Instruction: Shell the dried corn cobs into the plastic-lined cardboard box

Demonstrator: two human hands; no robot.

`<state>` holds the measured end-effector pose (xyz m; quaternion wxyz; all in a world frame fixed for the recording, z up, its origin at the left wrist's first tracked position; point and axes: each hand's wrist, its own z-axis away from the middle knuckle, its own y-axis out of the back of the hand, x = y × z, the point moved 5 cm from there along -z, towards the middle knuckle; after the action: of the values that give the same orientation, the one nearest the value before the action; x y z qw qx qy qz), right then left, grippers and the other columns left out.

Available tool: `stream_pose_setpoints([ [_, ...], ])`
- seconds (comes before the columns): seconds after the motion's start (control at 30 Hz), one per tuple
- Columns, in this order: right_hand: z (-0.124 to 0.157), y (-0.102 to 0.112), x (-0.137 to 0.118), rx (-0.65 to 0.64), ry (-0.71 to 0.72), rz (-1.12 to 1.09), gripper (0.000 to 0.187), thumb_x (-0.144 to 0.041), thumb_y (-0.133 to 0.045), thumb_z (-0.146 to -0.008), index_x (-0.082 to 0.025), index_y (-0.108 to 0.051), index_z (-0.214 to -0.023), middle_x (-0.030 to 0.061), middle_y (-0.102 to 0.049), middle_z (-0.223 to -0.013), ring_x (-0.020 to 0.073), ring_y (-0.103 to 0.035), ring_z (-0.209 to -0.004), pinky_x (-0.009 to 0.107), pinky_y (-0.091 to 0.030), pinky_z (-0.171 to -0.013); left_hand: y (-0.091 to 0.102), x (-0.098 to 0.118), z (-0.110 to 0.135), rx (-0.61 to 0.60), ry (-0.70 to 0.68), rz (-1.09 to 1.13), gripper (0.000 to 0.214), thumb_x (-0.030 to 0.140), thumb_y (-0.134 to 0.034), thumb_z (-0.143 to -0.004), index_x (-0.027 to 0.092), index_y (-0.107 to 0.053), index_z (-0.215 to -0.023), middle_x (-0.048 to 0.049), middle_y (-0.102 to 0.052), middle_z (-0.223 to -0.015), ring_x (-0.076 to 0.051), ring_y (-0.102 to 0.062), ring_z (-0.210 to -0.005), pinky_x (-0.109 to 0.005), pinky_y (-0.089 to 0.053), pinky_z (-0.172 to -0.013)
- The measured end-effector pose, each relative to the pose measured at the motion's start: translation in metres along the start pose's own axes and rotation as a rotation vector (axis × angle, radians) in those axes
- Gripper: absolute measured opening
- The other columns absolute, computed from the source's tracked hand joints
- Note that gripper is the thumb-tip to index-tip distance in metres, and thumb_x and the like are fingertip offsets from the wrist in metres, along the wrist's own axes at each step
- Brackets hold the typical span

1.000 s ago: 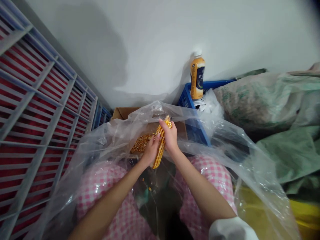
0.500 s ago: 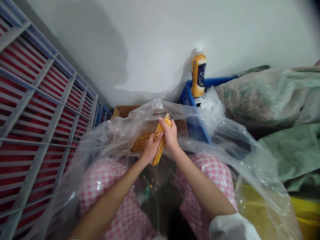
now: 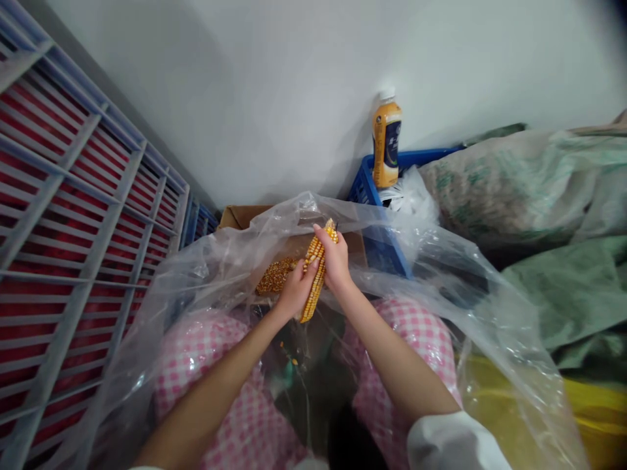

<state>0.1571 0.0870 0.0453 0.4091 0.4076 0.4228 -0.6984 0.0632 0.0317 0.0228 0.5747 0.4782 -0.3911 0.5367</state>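
Note:
An ear of yellow corn is held tilted between both hands, its tip up and to the right. My right hand wraps round the upper part, thumb across the front. Lower down, my left hand closes on its left side with the thumb on the kernels. Some rows near the thumbs look broken up. Beneath and to the left, a heap of loose corn kernels lies on clear plastic sheeting in a cardboard box. The fingers behind the ear are hidden.
A slatted crate with red contents stands on the left. A blue basket at the back right holds an orange drink bottle and white plastic. Large woven sacks fill the right side. The plastic drapes over both knees.
My right thumb has shifted slightly up and left along the ear. Both hands keep their hold, and the view has moved a little.

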Motion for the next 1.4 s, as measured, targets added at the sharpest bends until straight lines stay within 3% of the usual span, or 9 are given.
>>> stream_pose_setpoints([
  [0.17, 0.003, -0.002, 0.0, -0.016, 0.051, 0.053, 0.041, -0.051, -0.069, -0.061, -0.02, -0.049, -0.076, -0.0048, -0.048, -0.068, 0.0104, -0.043, -0.062, 0.025, -0.036, -0.06, 0.002, 0.004, -0.004, -0.032, 0.027, 0.124, 0.044, 0.058, -0.048, -0.08, 0.016, -0.059, -0.084, -0.0047, -0.065, -0.081, -0.019, -0.059, -0.078, -0.028, -0.045, -0.073],
  [0.33, 0.007, -0.005, 0.004, -0.061, 0.06, 0.09, 0.04, -0.051, -0.069, -0.06, -0.02, -0.047, -0.073, -0.0051, -0.049, -0.067, 0.0108, -0.043, -0.063, 0.024, -0.035, -0.061, 0.005, -0.003, -0.006, 0.061, 0.119, 0.116, 0.048, 0.062, -0.052, -0.075, 0.015, -0.061, -0.084, -0.0052, -0.066, -0.074, -0.02, -0.06, -0.076, -0.029, -0.045, -0.07],
  [0.9, 0.005, -0.004, 0.004, -0.039, 0.04, 0.069, 0.041, -0.051, -0.07, -0.059, -0.02, -0.049, -0.075, -0.004, -0.051, -0.068, 0.0118, -0.045, -0.064, 0.025, -0.036, -0.062, 0.002, -0.012, -0.002, 0.112, 0.091, 0.078, 0.042, 0.058, -0.049, -0.08, 0.017, -0.059, -0.083, -0.0023, -0.063, -0.072, -0.017, -0.059, -0.073, -0.028, -0.044, -0.07],
  [1.0, 0.004, -0.004, 0.003, -0.016, 0.017, 0.054, 0.042, -0.051, -0.071, -0.058, -0.02, -0.049, -0.075, -0.0043, -0.05, -0.067, 0.0113, -0.045, -0.063, 0.025, -0.037, -0.06, 0.005, -0.004, -0.004, 0.071, 0.044, -0.026, 0.041, 0.057, -0.047, -0.081, 0.017, -0.058, -0.08, -0.0022, -0.062, -0.069, -0.017, -0.057, -0.068, -0.027, -0.042, -0.067],
  [1.2, 0.005, -0.003, -0.002, 0.004, -0.031, -0.034, 0.041, -0.05, -0.071, -0.059, -0.019, -0.048, -0.074, -0.0049, -0.048, -0.066, 0.0102, -0.043, -0.06, 0.024, -0.037, -0.058, 0.015, 0.022, -0.004, 0.034, -0.143, -0.484, 0.04, 0.052, -0.04, -0.086, 0.019, -0.053, -0.067, -0.0013, -0.055, -0.058, -0.016, -0.05, -0.056, -0.026, -0.031, -0.055],
  [1.4, 0.008, -0.006, -0.001, -0.025, -0.047, -0.055, 0.04, -0.049, -0.071, -0.06, -0.019, -0.049, -0.074, -0.0054, -0.046, -0.065, 0.0092, -0.042, -0.059, 0.024, -0.036, -0.058, 0.017, 0.031, -0.003, -0.001, -0.175, -0.804, 0.044, 0.048, -0.032, -0.089, 0.016, -0.058, -0.072, -0.0085, -0.061, -0.062, -0.02, -0.055, -0.057, -0.027, -0.028, -0.054],
])
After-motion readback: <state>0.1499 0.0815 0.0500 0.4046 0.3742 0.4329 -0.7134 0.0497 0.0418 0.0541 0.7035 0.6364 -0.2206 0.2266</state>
